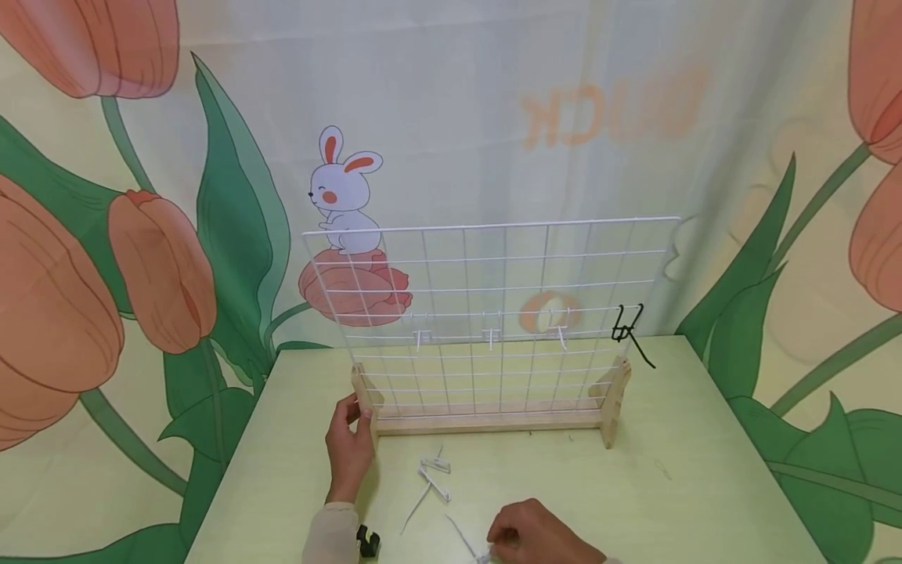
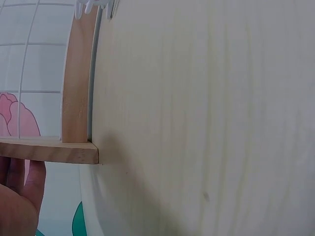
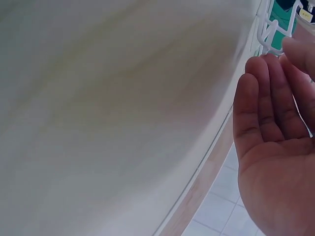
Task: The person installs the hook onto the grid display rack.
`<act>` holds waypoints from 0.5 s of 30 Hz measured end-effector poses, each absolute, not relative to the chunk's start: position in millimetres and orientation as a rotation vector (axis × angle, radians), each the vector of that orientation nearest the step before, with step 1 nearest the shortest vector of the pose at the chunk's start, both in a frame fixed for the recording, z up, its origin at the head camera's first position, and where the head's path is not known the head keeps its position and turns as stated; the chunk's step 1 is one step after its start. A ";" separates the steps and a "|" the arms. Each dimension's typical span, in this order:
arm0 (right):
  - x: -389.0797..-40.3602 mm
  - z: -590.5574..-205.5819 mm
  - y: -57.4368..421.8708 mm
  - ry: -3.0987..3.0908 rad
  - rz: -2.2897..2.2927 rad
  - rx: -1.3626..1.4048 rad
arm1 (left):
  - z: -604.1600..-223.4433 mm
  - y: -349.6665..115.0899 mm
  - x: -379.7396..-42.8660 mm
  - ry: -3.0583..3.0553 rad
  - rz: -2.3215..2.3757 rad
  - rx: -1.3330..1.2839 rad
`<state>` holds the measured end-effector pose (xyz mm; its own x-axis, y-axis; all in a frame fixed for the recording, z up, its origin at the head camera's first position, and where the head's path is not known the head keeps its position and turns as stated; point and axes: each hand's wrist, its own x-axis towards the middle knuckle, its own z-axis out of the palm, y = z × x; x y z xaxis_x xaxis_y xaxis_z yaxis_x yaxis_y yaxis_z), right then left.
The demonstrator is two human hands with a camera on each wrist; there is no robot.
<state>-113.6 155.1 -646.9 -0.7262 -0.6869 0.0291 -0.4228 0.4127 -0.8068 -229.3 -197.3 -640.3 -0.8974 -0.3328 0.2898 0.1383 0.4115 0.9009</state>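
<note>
A white wire grid panel (image 1: 486, 282) stands upright in a wooden base (image 1: 493, 421). At the base's left end, my left hand (image 1: 350, 450) holds the wooden side leg (image 2: 54, 152), its fingers (image 2: 35, 184) against the outer face. Near the front of the table, my right hand (image 1: 539, 533) pinches a white wire hook (image 3: 278, 29) between thumb and fingertips. The hook's long prong (image 1: 461, 536) points away to the left. Several white hooks, such as one near the middle (image 1: 491, 335), hang in a row on the grid. A black hook (image 1: 623, 333) hangs at its right edge.
Loose white hooks (image 1: 434, 486) lie on the pale table (image 1: 676, 470) in front of the base. A small black object (image 1: 367, 540) is beside the left sleeve (image 1: 331, 533). Behind the table hangs a curtain (image 1: 451, 102) printed with tulips and a rabbit.
</note>
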 end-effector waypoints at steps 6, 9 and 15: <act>-110.6 -650.3 154.0 2.340 -1.223 -0.948 | -641.5 -197.2 -229.6 -2.246 -1.490 0.172; -108.8 -650.4 153.8 2.301 -1.236 -0.915 | -640.9 -196.9 -228.9 -2.251 -1.494 0.167; -105.7 -644.4 152.7 2.254 -1.265 -0.858 | -640.4 -196.5 -228.9 -2.246 -1.493 0.163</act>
<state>-105.7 152.7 -644.4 -0.7240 -0.6875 -0.0559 -0.3102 0.3970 -0.8638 -228.9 -196.5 -640.4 -0.8981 -0.3305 0.2903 0.1396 0.4115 0.9006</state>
